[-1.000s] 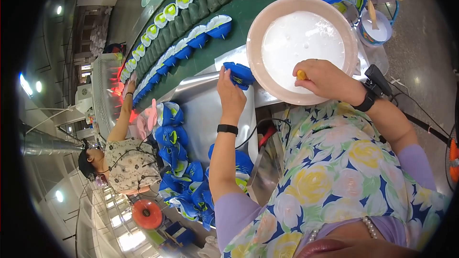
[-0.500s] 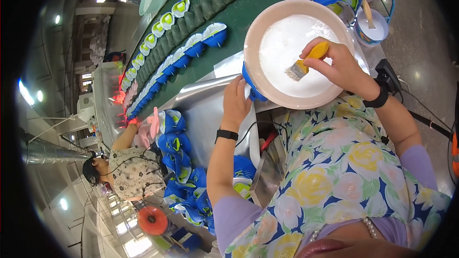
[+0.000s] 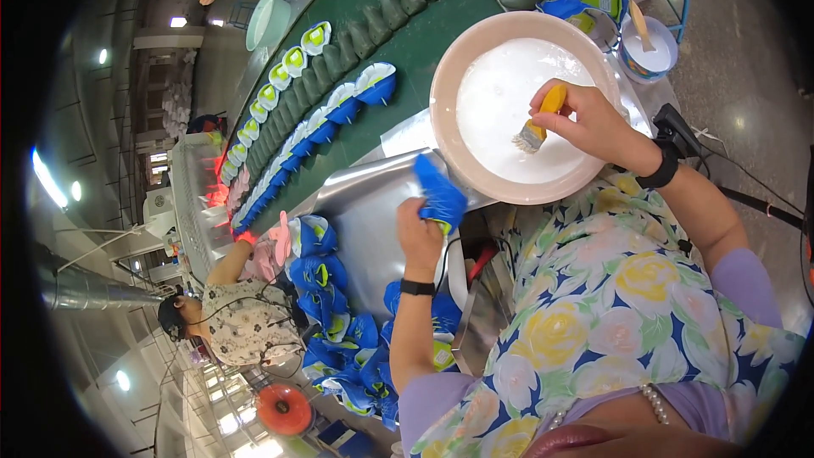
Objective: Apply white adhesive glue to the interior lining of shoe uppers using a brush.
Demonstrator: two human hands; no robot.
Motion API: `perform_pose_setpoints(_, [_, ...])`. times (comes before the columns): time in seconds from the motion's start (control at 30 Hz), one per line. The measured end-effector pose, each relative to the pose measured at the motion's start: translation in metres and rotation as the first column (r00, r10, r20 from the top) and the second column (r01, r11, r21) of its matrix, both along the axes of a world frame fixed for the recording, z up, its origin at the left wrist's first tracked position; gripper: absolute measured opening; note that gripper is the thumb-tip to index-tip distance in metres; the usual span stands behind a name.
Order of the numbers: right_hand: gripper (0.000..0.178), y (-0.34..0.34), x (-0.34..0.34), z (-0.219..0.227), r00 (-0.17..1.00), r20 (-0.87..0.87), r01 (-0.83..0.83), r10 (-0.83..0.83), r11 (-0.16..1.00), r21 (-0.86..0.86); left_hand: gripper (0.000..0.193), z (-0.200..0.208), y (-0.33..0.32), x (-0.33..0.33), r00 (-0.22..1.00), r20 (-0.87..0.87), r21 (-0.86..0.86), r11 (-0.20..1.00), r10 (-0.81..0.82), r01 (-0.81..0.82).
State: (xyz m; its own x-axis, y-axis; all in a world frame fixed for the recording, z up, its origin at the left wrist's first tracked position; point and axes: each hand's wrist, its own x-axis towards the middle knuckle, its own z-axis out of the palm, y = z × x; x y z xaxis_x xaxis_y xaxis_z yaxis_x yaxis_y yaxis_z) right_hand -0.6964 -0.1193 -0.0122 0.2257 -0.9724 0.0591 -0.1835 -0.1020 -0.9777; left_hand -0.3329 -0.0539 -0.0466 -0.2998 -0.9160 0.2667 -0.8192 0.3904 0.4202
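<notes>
Left grip (image 3: 420,236) holds blue upper (image 3: 442,195) (folded, perhaps).

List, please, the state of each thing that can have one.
Left grip: closed on a blue shoe upper.
Right grip: closed on a yellow brush.
Blue shoe upper: held, slightly blurred.
Yellow brush: tilted, bristles down.
Basin: uncovered, holding white liquid.
Small bucket: uncovered, wooden-handled brush leaning inside.
Row of blue uppers: lined up on green belt.
Pile of blue uppers: heaped loosely.

Floral apron (image 3: 585,322), lilac sleeves (image 3: 437,399)
</notes>
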Motion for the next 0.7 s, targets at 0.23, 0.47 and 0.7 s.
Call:
perform_pose_setpoints(0.23, [0.015,0.006,0.003,0.014,0.998,0.051,-0.029,0.036,0.991,-0.129,0.044,-0.02,0.012,0.046,0.837,0.547,0.139,0.986,-0.003,-0.087])
perform_pose_setpoints(0.47, [0.017,0.003,-0.019,0.019,0.978,-0.207,-0.064,-0.012,0.932,-0.357,0.046,-0.022,0.007,0.078,0.896,0.444,0.27,0.958,-0.034,-0.097])
perform_pose_setpoints(0.7, [0.014,-0.013,-0.038,0.012,0.972,-0.221,-0.002,-0.083,0.933,-0.359,0.037,0.04,-0.04,0.054,0.335,-0.752,0.598,0.801,0.567,-0.014])
